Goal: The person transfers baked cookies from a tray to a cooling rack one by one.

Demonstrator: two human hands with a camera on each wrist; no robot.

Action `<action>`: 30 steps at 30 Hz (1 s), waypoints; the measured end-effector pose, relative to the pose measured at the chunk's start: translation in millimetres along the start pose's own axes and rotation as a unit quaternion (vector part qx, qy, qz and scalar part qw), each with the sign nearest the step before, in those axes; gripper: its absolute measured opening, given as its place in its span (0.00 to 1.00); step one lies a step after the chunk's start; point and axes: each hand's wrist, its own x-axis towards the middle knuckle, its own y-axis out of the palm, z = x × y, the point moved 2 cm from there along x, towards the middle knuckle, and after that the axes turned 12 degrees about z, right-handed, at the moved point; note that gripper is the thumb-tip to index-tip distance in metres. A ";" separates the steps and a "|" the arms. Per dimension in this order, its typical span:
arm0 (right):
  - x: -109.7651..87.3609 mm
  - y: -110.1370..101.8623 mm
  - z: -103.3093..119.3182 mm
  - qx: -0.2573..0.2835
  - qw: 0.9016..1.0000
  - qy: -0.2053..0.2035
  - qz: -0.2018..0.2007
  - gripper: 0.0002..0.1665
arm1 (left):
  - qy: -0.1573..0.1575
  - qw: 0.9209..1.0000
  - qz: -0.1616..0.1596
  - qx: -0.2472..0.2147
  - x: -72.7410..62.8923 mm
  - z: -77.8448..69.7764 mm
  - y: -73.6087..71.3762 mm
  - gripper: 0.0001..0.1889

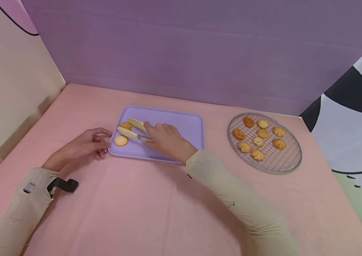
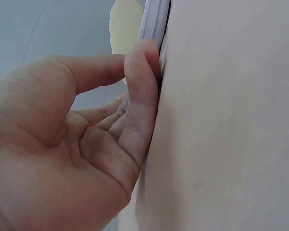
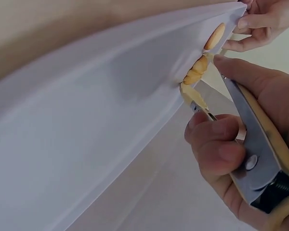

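My right hand (image 1: 168, 139) grips a pair of tongs (image 3: 253, 144) with cream tips and a metal body. Its tips stand on either side of a ridged golden cookie (image 1: 125, 126) at the left end of a lilac tray (image 1: 181, 124). A round, smooth cookie (image 1: 121, 140) lies close by, nearer the tray's front left corner. At that corner my left hand (image 1: 88, 145) holds the rim between thumb and fingers. The left wrist view shows thumb and fingertip together at the tray edge (image 2: 155, 19).
Right of the tray stands a round wire rack (image 1: 283, 161) bearing several cookies, among them a brown one (image 1: 248, 122) and a fluted one (image 1: 257, 154). A pink cloth (image 1: 129, 206) covers the table. A purple wall (image 1: 184, 53) rises behind it.
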 end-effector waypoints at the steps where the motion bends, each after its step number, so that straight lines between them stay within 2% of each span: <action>1: -0.3 0.1 -0.7 0.001 1.000 -0.001 0.001 0.27 | -0.002 1.000 -0.001 0.002 -0.1 -0.5 0.1 0.26; 15: -8.1 2.8 -10.3 0.019 1.000 -0.013 -0.011 0.29 | 0.001 1.000 0.000 0.006 -0.9 -0.9 0.9 0.26; 20: -20.0 -1.1 -14.4 0.025 0.999 -0.009 -0.020 0.32 | 0.006 1.000 0.001 0.004 -0.2 1.2 0.5 0.26; 30: -52.8 -6.2 -30.6 0.044 0.997 -0.015 -0.059 0.28 | 0.004 1.000 -0.002 -0.001 -0.3 2.5 -0.5 0.25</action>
